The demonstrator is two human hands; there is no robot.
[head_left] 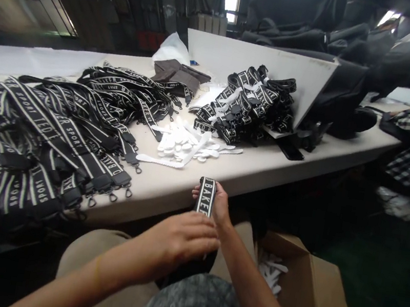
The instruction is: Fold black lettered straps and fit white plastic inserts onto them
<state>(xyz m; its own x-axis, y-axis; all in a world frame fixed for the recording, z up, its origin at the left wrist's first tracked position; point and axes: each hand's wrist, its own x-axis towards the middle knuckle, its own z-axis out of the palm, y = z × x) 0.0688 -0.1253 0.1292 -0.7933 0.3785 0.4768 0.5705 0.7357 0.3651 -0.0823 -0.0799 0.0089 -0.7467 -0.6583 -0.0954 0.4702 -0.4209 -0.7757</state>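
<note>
A black webbing strap (206,195) with white stripes and lettering stands folded upright over my lap, in front of the table edge. Behind its upper end, my right hand (222,205) is closed around it. My left hand (180,236) lies across the strap's lower part, fingers bent over it; what its fingertips grip is partly hidden. On the table, a heap of loose straps (50,124) with metal hooks spreads to the left. White plastic ties (183,142) with toothed edges lie piled in the middle. Farther right sits a pile of bundled straps (252,101) fastened with white ties.
A white board (259,58) leans behind the bundles. A dark phone (289,148) lies near the table's (161,185) edge. An open cardboard box (326,297) with white ties stands low at my right. Brown folded fabric (175,72) and a white plastic bag (173,49) lie at the back.
</note>
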